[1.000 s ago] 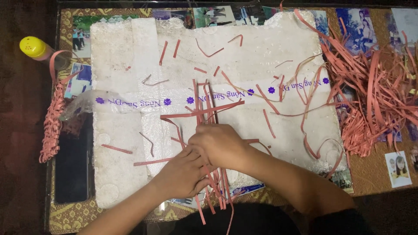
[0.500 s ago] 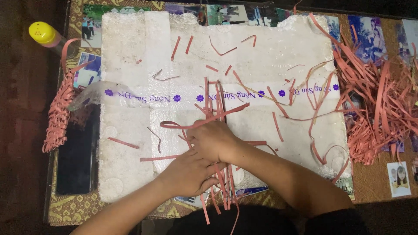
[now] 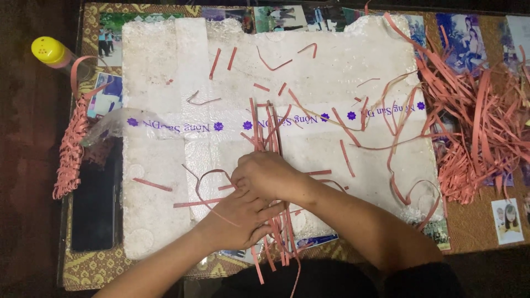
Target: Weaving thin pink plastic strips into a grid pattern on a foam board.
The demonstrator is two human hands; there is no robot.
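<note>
A bundle of long red paper strips lies upright across the middle of a white foam board. My right hand sits on the lower part of the bundle, fingers curled shut over the strips. My left hand lies just below and partly under it, pressing the same strips flat near the board's front edge. A curled red strip loops out to the left of both hands. Strip ends hang past the board's front edge below my hands.
A big heap of loose red strips fills the right side. A woven pink strip piece and a black phone lie at the left, with a yellow-capped bottle at the far left corner. Photos lie under the tabletop.
The horizontal strip left of my hands has bent up into a loop. Both hands stay on the bundle in about the same place; the view has shifted slightly.
</note>
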